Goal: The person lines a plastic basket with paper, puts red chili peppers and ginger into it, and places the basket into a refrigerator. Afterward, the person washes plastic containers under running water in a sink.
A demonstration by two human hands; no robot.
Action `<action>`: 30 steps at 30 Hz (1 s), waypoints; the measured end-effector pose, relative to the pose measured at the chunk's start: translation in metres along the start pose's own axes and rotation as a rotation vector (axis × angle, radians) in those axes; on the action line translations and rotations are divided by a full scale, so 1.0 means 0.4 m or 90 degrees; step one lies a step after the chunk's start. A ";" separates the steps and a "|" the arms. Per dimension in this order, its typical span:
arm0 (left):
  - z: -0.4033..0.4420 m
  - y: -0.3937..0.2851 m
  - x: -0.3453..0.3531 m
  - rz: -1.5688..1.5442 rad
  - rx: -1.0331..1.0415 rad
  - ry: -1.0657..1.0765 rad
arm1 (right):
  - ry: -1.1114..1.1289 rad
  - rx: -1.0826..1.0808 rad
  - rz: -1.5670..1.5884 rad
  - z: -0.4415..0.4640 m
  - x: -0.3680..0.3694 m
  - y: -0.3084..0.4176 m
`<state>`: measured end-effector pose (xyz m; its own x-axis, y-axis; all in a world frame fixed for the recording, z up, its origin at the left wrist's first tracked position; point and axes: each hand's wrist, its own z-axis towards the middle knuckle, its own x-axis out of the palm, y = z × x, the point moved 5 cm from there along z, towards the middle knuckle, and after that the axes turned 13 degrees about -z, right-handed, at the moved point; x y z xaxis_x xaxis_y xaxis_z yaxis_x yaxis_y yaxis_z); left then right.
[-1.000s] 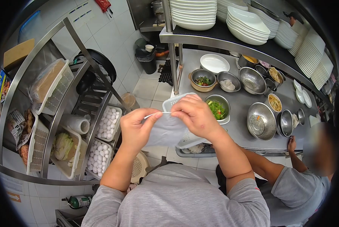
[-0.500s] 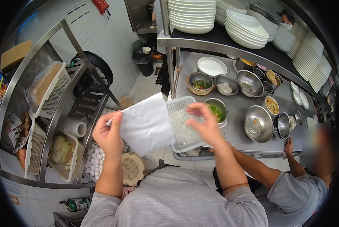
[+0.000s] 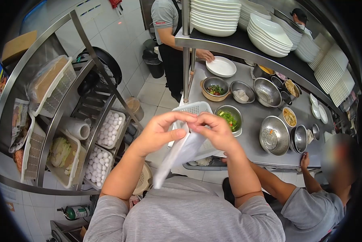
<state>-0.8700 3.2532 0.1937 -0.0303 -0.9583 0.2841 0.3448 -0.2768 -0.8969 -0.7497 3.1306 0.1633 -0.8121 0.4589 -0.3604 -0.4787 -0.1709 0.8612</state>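
A thin white sheet (image 3: 180,154), paper or plastic I cannot tell, hangs edge-on in front of my chest. My left hand (image 3: 161,131) pinches its upper edge from the left. From the right, my right hand (image 3: 215,131) pinches that edge too, and the fingertips of both hands meet there. Partly hidden behind the hands and the sheet is a white perforated plastic basket (image 3: 194,107) at the counter's left end. Right beside the basket stands a metal bowl of chopped greens (image 3: 229,117).
On the steel counter (image 3: 249,133) are several metal bowls (image 3: 267,92). Stacked white plates (image 3: 269,34) fill the shelf above. A rack at left holds egg trays (image 3: 110,129). One person's hand (image 3: 205,55) touches a white oval plate (image 3: 221,66); a co-worker (image 3: 314,211) is close at right.
My right hand has moved left to the sheet and now grips it with my left hand. The sheet has turned edge-on. A person has come to the counter's far left and touches the oval plate.
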 end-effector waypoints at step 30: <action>0.021 -0.083 0.053 0.521 -0.201 0.081 | 0.153 0.124 -0.112 0.013 0.006 0.098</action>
<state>-0.8744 3.2427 0.2322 0.0012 -0.8594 -0.5113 0.0297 0.5111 -0.8590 -0.7689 3.1295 0.1981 -0.7888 0.2447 -0.5639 -0.5650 0.0726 0.8219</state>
